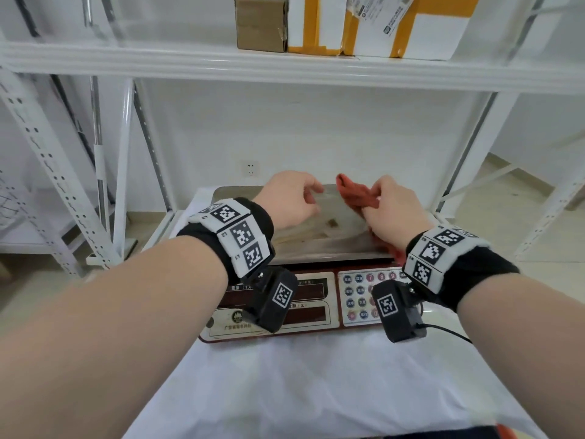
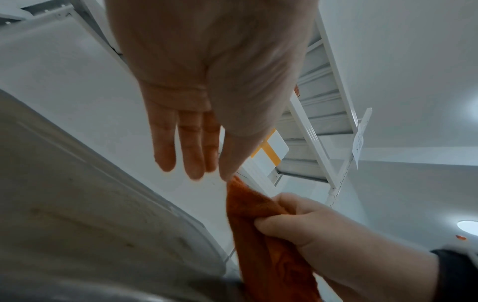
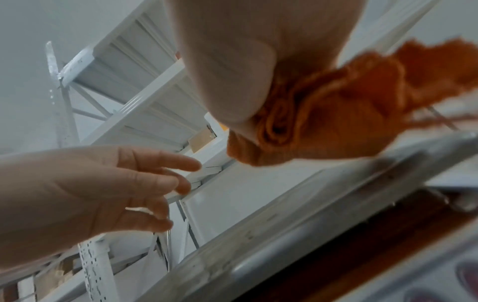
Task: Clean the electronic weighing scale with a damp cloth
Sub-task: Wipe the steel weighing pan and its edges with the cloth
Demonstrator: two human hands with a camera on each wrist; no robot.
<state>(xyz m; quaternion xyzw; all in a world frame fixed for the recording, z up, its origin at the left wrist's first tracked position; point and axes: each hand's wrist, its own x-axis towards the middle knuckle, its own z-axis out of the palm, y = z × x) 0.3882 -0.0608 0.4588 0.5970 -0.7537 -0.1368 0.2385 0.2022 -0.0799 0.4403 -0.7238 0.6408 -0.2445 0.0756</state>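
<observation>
An electronic weighing scale (image 1: 275,315) with a red front panel and keypad stands on a white-covered table. Its steel pan (image 1: 332,229) shows brown smears and a small stain. My right hand (image 1: 387,205) grips a bunched orange-red cloth (image 1: 354,193) just above the pan's right side; the cloth (image 3: 331,122) hangs past my palm, and it (image 2: 261,230) also shows in the left wrist view. My left hand (image 1: 296,198) hovers over the pan's left side with fingers (image 2: 191,151) loosely extended toward the cloth, holding nothing.
White metal shelving (image 1: 285,68) surrounds the scale, with an upper shelf carrying cardboard boxes (image 1: 261,23) overhead. A wall socket (image 1: 251,168) sits behind the pan. A black cable (image 1: 449,331) runs off to the right. A white table cover (image 1: 316,391) lies in front.
</observation>
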